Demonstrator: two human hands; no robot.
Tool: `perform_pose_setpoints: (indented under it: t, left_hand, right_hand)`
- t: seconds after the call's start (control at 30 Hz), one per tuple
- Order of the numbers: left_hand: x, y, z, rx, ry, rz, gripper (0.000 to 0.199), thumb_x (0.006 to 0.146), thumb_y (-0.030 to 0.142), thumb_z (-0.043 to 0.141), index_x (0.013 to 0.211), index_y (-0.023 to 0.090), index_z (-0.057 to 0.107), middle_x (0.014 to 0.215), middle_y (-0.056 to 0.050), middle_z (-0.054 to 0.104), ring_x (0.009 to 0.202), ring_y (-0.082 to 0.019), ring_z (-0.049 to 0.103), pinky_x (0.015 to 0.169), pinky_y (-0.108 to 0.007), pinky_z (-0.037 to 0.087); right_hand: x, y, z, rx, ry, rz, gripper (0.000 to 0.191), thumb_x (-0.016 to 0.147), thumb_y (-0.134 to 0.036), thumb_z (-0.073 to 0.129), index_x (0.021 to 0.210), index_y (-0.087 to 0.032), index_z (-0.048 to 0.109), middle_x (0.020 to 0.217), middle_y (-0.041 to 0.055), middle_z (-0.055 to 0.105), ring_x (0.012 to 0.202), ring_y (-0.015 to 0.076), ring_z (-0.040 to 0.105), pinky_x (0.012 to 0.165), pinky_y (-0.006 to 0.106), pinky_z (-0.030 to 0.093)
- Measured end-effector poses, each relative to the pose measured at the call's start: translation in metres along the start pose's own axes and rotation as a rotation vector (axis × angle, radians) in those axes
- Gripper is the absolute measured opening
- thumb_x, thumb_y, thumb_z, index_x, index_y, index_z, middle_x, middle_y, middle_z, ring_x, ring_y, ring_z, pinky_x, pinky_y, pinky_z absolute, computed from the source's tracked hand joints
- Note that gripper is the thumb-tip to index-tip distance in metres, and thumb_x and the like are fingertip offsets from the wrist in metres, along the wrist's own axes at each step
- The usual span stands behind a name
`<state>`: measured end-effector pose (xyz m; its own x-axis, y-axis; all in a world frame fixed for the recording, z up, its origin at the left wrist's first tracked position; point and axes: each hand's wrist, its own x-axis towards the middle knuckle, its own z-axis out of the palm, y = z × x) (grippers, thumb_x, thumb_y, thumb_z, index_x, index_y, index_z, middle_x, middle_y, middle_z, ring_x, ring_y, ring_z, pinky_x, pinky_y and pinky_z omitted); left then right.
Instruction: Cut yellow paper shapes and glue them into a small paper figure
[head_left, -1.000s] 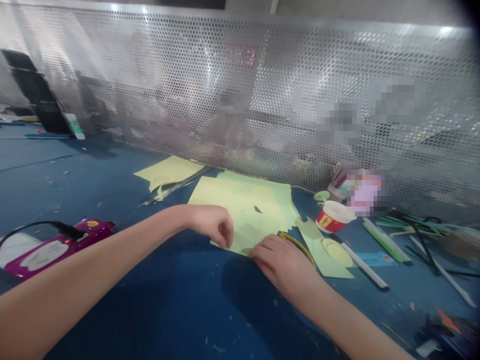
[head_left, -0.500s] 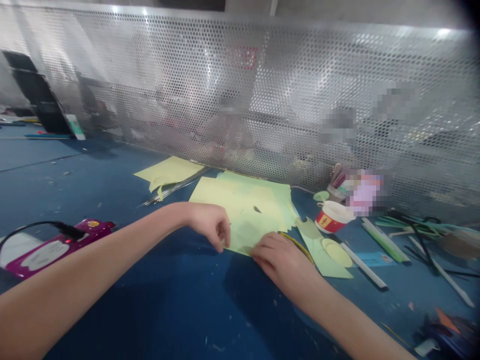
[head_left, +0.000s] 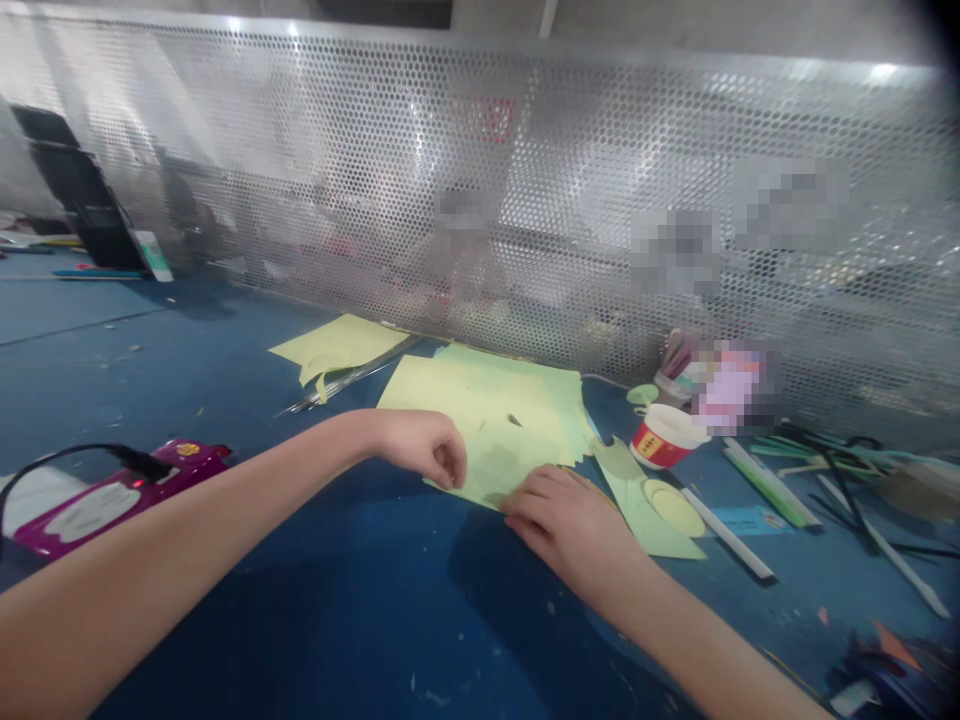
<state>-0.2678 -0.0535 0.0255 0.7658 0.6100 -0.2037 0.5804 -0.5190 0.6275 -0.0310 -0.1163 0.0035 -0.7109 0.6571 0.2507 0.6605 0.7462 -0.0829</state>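
Note:
Pale yellow-green paper sheets (head_left: 487, 385) lie in a loose stack on the blue table, with a small dark mark or slit near the middle. My left hand (head_left: 429, 447) is curled at the near left edge of the stack, thumb and fingers drawn together. Whatever may be between those fingertips is too small to make out. At the near right corner, my right hand (head_left: 562, 510) has its fingers together and its thumb below them, gripping the paper's edge. A cut green paper piece (head_left: 626, 490) and a pale paper disc (head_left: 675, 507) lie just right of that hand.
A paper cup (head_left: 667, 436) stands to the right, near white strips (head_left: 731, 535) and a green-and-white stick (head_left: 772, 485). Cut paper scraps (head_left: 337, 340) lie at the back left. A magenta power box (head_left: 112, 500) with a cable sits left. Behind rises a perforated metal screen (head_left: 337, 150).
My left hand has shifted slightly up and to the right along the paper's edge. My right hand stays nearly in place, and covers more of the thin yellow item beside it.

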Motion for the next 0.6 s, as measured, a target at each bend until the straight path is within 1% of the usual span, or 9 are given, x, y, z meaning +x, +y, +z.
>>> perform_pose_setpoints:
  t: [0.1,0.2,0.33,0.4,0.47,0.53,0.6]
  left_hand:
    - [0.0,0.002,0.0,0.022,-0.005,0.021,0.019,0.068,0.021,0.062,0.085,0.022,0.071,0.071,0.0,0.066,0.065,-0.013,0.058,0.058,-0.02,0.041]
    - [-0.001,0.009,0.001,0.06,-0.013,0.007,0.019,0.069,0.021,0.061,0.085,0.021,0.07,0.071,0.0,0.064,0.063,-0.013,0.056,0.057,-0.02,0.04]
    - [-0.001,0.023,0.004,0.14,0.007,-0.025,0.024,0.066,0.033,0.066,0.085,0.019,0.068,0.073,-0.002,0.063,0.064,-0.014,0.055,0.056,-0.021,0.039]
    - [0.001,0.03,0.005,0.171,0.053,-0.003,0.022,0.069,0.034,0.064,0.083,0.017,0.067,0.074,-0.003,0.063,0.065,-0.014,0.056,0.058,-0.022,0.04]
    - [0.002,0.035,0.004,0.172,0.112,0.036,0.016,0.074,0.029,0.059,0.082,0.017,0.066,0.075,-0.002,0.062,0.067,-0.014,0.056,0.06,-0.022,0.04]
    - [0.005,0.04,-0.001,0.164,0.182,0.067,0.013,0.077,0.027,0.056,0.083,0.018,0.064,0.079,-0.002,0.062,0.069,-0.013,0.056,0.062,-0.022,0.039]
    - [0.007,0.045,-0.007,0.168,0.258,0.095,0.011,0.078,0.026,0.054,0.084,0.019,0.061,0.083,-0.001,0.062,0.073,-0.013,0.056,0.065,-0.022,0.039]
  right_hand:
    - [0.001,0.002,0.004,0.063,0.036,0.011,0.011,0.082,-0.02,0.058,0.083,-0.022,0.069,0.077,0.002,0.065,0.081,0.0178,0.055,0.073,0.03,0.043]
    - [0.003,0.001,0.008,0.13,0.052,0.065,0.01,0.082,-0.017,0.058,0.08,-0.02,0.067,0.078,0.0022,0.065,0.08,0.0175,0.056,0.073,0.03,0.043]
    - [0.004,-0.002,0.01,0.114,0.045,0.104,0.009,0.083,-0.014,0.056,0.078,-0.018,0.061,0.078,0.0033,0.063,0.079,0.0188,0.056,0.073,0.032,0.044]
    - [0.004,-0.002,0.01,0.076,0.086,0.098,0.01,0.085,-0.013,0.052,0.078,-0.017,0.059,0.079,0.0043,0.061,0.079,0.0195,0.055,0.072,0.033,0.043]
    - [0.005,-0.001,0.005,0.076,0.152,0.108,0.012,0.086,-0.013,0.048,0.079,-0.018,0.056,0.081,0.0046,0.06,0.08,0.0195,0.054,0.073,0.033,0.043]
    - [0.006,0.001,-0.003,0.142,0.186,0.17,0.011,0.086,-0.014,0.047,0.081,-0.019,0.055,0.082,0.0038,0.06,0.08,0.0186,0.055,0.073,0.032,0.044]
    - [0.007,0.004,-0.013,0.268,0.17,0.275,0.009,0.086,-0.017,0.047,0.086,-0.02,0.055,0.082,0.0016,0.062,0.078,0.0167,0.058,0.07,0.029,0.046]
